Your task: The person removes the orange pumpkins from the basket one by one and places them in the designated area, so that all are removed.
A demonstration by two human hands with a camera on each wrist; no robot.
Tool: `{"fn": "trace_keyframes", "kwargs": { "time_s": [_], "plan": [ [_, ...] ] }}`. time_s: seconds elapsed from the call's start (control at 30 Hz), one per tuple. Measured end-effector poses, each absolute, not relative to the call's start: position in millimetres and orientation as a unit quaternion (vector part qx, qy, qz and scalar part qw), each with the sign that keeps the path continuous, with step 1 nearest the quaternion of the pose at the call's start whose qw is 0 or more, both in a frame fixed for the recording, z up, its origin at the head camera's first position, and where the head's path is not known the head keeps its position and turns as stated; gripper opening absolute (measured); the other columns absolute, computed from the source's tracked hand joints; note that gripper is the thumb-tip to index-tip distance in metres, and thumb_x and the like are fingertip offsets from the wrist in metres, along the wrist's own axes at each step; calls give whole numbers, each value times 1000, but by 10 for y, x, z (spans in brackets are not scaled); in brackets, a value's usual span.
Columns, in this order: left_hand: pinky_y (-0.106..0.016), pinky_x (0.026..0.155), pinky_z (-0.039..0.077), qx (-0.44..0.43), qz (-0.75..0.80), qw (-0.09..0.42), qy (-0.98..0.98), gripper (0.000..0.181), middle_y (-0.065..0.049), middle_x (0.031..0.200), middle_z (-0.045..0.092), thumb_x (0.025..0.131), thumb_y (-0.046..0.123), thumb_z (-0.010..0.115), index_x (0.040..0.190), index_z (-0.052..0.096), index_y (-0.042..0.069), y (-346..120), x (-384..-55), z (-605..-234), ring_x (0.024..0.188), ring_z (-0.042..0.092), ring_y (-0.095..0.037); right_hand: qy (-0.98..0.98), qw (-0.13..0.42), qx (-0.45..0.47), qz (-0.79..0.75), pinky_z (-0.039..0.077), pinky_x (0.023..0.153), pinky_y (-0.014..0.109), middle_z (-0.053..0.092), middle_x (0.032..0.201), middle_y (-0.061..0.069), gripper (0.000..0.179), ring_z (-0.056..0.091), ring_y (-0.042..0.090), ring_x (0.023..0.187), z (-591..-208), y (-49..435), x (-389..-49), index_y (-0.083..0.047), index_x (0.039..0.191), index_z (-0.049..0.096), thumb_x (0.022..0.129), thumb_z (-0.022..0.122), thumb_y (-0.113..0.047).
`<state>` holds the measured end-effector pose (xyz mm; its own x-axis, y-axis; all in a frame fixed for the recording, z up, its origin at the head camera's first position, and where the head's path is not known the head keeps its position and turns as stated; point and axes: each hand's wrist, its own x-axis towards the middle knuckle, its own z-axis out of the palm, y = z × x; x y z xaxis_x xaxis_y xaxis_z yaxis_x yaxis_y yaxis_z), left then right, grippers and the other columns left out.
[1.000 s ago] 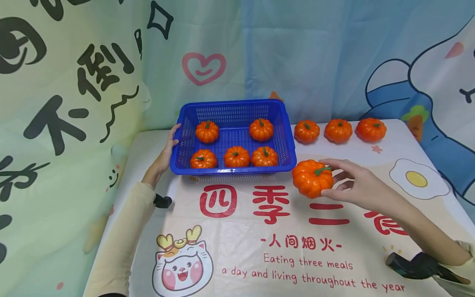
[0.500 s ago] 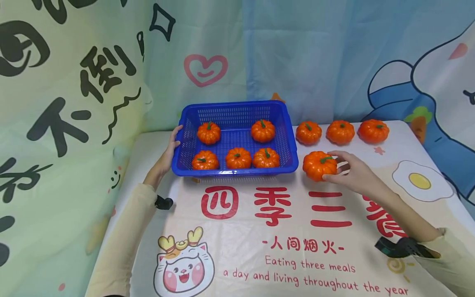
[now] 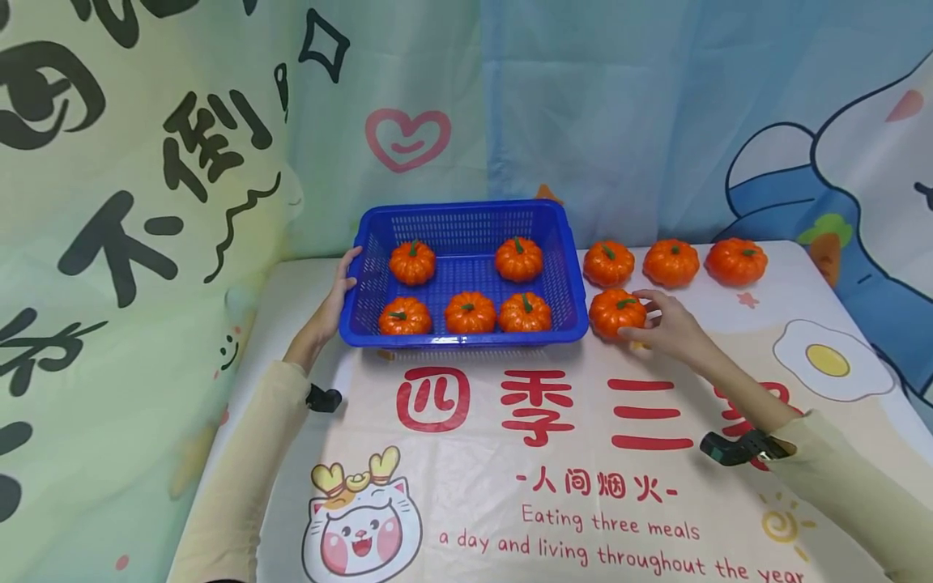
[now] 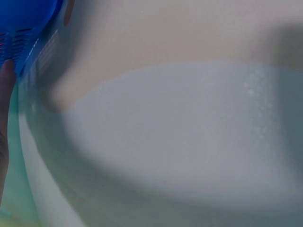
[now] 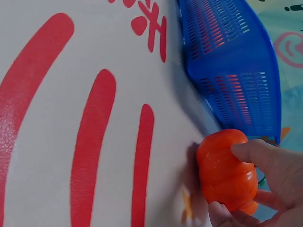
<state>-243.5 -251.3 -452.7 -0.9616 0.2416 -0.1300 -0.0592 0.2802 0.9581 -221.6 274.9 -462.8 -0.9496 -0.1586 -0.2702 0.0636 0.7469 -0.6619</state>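
My right hand (image 3: pixel 674 328) grips a small orange pumpkin (image 3: pixel 611 314) by its right side, thumb in front and fingers behind. The pumpkin sits low at the table, just right of the blue plastic basket (image 3: pixel 466 340). In the right wrist view, thumb and fingers pinch the same pumpkin (image 5: pixel 225 170) near the wall of the basket (image 5: pixel 227 61). At the basket's left end, my left hand (image 3: pixel 328 304) holds the rim. Only a sliver of that hand (image 4: pixel 5 104) shows in the left wrist view, with one finger against the basket (image 4: pixel 23 19).
Inside the basket lie several orange pumpkins (image 3: pixel 470 312), two at the back and the others along the front. Three more pumpkins (image 3: pixel 670 263) stand in a row on the table right of the basket. A printed cloth (image 3: pixel 496 470) covers the table, and curtains (image 3: pixel 583 121) hang behind.
My right hand has carried the pumpkin back and down, first rightward, then left to beside the basket and in front of the row. The left hand stays on the basket.
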Motion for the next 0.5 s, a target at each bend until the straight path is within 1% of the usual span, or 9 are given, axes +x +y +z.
{"fn": "trace_keyframes", "kwargs": {
  "time_s": [0.07,0.13,0.27,0.5],
  "plan": [
    [-55,120,7,56,596,127,791,57,-9,163,-8,101,20,18,155,1,26,-2513,-2434,-4527,147,9,-38,920,165,-21,-354,56,83,41,39,135,29,79,46,43,116,-4652,2750,-2216,-1,149,27,89,67,-34],
    [-55,120,8,54,599,126,789,57,-10,163,-7,101,20,18,155,1,26,-2515,-2433,-4527,146,10,-39,919,168,-21,-356,55,87,44,39,136,28,79,45,43,118,-4667,2753,-2216,-1,149,26,89,67,-34],
    [-55,120,8,55,603,122,787,58,-11,163,-7,100,19,19,155,1,24,-2518,-2435,-4528,147,10,-39,917,173,-25,-359,52,92,50,39,138,28,81,44,43,120,-4693,2777,-2215,-3,150,25,89,67,-36],
    [-55,120,8,56,606,124,784,58,-10,163,-8,100,19,19,155,1,25,-2514,-2441,-4539,146,10,-39,917,178,-28,-355,53,91,50,39,137,28,82,43,44,121,-4715,2811,-2223,-3,150,24,89,67,-38]
  ]
}}
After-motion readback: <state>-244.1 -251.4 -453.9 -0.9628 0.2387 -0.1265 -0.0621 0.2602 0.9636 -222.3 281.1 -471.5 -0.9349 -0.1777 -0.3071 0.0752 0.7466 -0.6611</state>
